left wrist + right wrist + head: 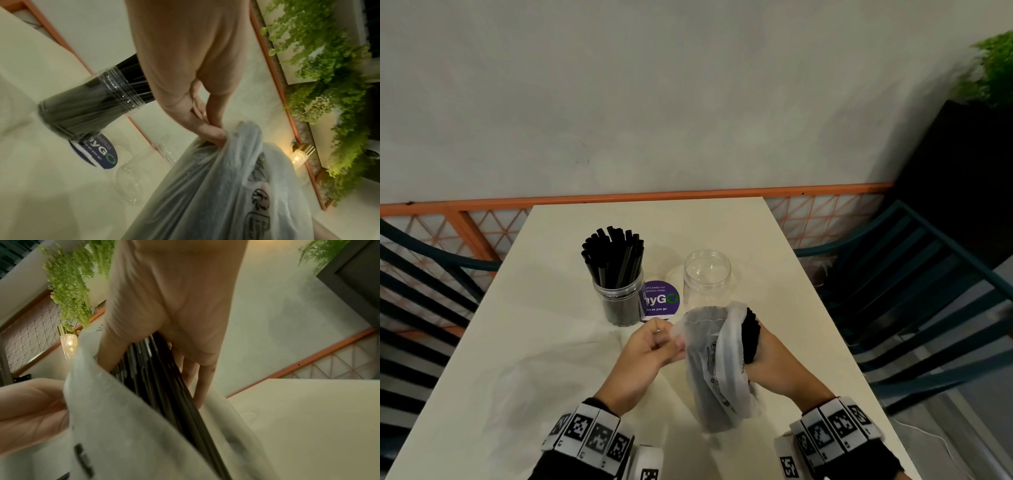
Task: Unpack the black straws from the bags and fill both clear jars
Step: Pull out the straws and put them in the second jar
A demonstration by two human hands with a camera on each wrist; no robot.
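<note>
Bag's (717,370) print blurred, straws (751,337) mostly hidden

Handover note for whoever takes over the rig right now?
Left hand pinches the mouth edge of the translucent white plastic bag.
Right hand grips the bundle of black straws partly out of that bag.
Done: left clear plastic jar is packed with straws.
Left: right clear plastic jar is empty; pull the bundle free and stand it there.

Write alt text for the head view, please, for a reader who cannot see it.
Over a cream table, the left hand pinches the rim of a plastic bag while the right hand grips black straws at its mouth. Behind stand a straw-filled jar and an empty jar.
</note>
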